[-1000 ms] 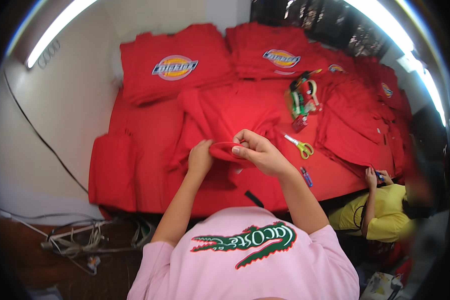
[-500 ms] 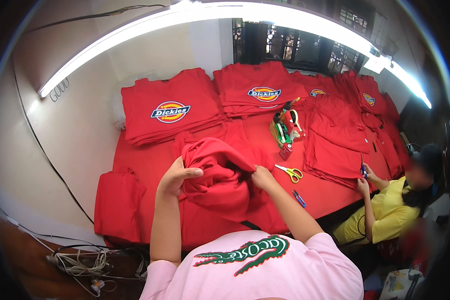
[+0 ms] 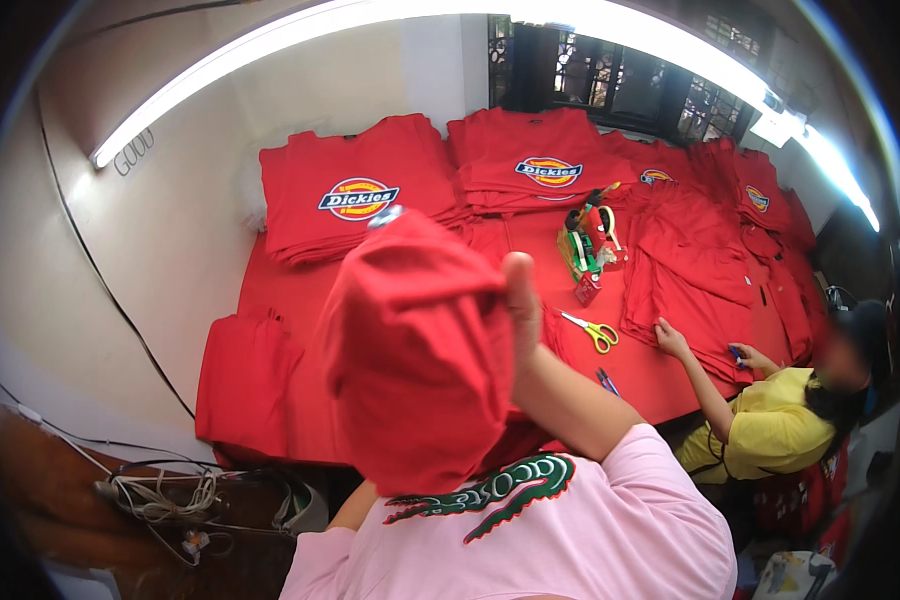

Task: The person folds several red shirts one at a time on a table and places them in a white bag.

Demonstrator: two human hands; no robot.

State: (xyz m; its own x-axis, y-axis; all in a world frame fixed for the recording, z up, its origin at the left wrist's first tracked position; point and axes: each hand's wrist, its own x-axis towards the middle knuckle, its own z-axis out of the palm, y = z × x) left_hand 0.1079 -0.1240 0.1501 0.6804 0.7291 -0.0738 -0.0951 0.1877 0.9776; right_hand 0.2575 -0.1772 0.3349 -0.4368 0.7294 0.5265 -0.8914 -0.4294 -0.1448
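A bunched red shirt (image 3: 420, 350) is held up close in front of my chest, hanging as a rounded bundle. At its right edge is my right hand (image 3: 523, 305), thumb pointing up and the other fingers hidden by the cloth; the hand grips the shirt. My left forearm (image 3: 355, 507) shows only in part below the bundle, and the fabric hides my left hand. A small blurred grey-white patch (image 3: 385, 216) shows at the top of the bundle. Yellow-handled scissors (image 3: 598, 336) and blue thread snips (image 3: 607, 382) lie on the red-covered table to the right.
Stacks of printed red shirts (image 3: 360, 165) line the table's far side. A folded red pile (image 3: 240, 385) lies at left. A tape dispenser (image 3: 588, 245) stands mid-table. At right, a co-worker in a yellow shirt (image 3: 785, 420) handles red garments. Coiled cables (image 3: 170, 495) lie lower left.
The shirt has come up and nearer to me, covering my left hand, which showed before. My right hand has moved up with it. The co-worker's hands have moved apart.
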